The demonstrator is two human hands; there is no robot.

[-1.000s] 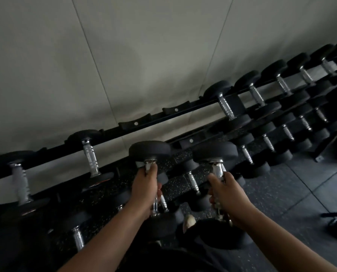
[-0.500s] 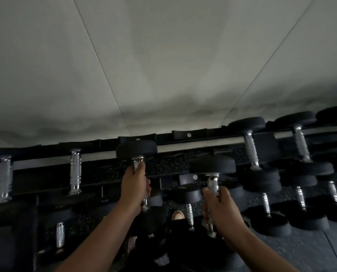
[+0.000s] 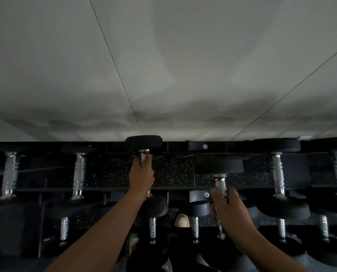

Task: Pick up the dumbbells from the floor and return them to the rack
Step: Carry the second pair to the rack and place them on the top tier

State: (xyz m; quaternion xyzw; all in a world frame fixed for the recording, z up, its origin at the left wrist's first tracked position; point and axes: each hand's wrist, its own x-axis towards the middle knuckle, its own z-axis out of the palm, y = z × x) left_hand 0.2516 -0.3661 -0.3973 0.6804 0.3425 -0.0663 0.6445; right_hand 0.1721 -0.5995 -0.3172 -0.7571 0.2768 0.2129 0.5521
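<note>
Reaching forward, left hand (image 3: 142, 173) and right hand (image 3: 229, 210) each grip 1 dumbbell handle at the rack (image 3: 183, 190).

The left hand (image 3: 141, 176) covers most of its dumbbell's chrome handle (image 3: 143, 153) (only the top end shows), the right hand (image 3: 229, 210) hides the middle of its own handle (image 3: 220, 184), and the lower rack (image 3: 46, 222) tiers sink into blurred darkness, both forearms cut off at the bottom edge.
</note>
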